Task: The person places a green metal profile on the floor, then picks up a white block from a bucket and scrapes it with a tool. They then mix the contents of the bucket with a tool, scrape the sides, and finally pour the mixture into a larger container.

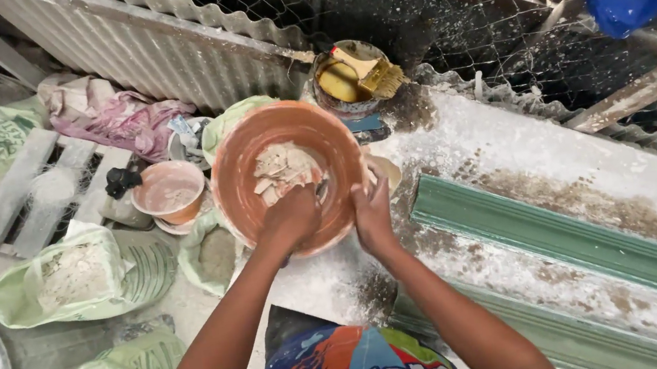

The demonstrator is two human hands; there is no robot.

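The left hand (290,220) reaches inside a wide orange bowl (242,158), fingers curled down against its inner wall at the near side; whether it pinches any of the pale material is hard to tell from this angle. The right hand (372,213) grips the bowl's near right rim, fingers wrapped over the edge. The bowl is tilted toward the camera at the left end of a white-dusted bench (518,173), and pale broken pieces of plaster (283,169) lie in its bottom, just beyond the left hand's fingertips.

A long green moulding (579,238) lies on the bench to the right of the hands. Behind the bowl stands a small tub of yellow liquid (335,84) with a brush (373,74) resting across it. To the left of the big bowl, on the floor, sits a smaller orange bowl (169,191), and near it lie pale green sacks of white powder (74,279). A wooden pallet (34,189) lies farther left, with crumpled cloth (110,113) beyond it against a corrugated sheet (152,50)
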